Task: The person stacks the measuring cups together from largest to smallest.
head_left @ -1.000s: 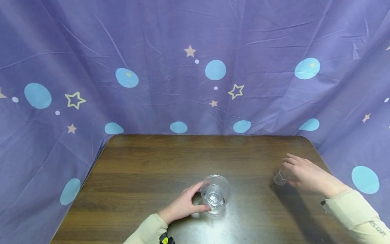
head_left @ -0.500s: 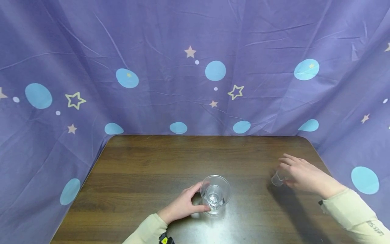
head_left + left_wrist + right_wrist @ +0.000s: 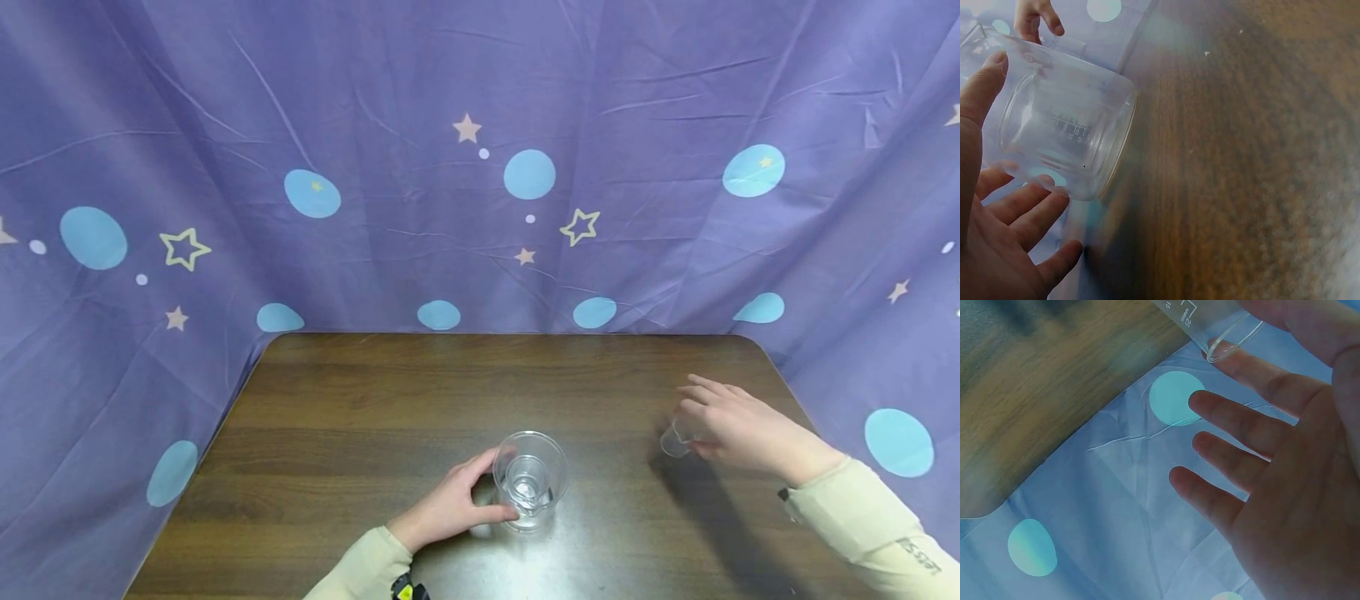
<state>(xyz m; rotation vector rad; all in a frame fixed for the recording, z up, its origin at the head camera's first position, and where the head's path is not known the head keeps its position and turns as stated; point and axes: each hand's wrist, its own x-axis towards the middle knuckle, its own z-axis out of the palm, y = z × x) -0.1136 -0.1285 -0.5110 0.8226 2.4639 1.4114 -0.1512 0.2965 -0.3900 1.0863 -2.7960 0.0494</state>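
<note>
My left hand [image 3: 457, 498] holds the side of a large clear glass beaker [image 3: 561, 471] standing on the table, its thumb on the near side and fingers on the far side. A smaller beaker [image 3: 1075, 128] with printed marks sits nested inside, seen through the wall in the left wrist view. To the right, my right hand [image 3: 738, 429] pinches a small clear beaker [image 3: 672, 442] near its rim between thumb and index finger. That small beaker [image 3: 1200, 315] carries white scale marks, and it is held low over the table. The other right fingers [image 3: 1229, 462] extend loosely away from the glass.
The brown wood-grain table [image 3: 375, 392] has rounded far corners. A purple curtain [image 3: 390, 167] with stars and blue dots hangs along its back and both sides. The right arm casts a long shadow over the table's right part.
My right hand has moved slightly to the left with the small beaker in its pinch. The left hand and the large beaker have stayed where they were.
</note>
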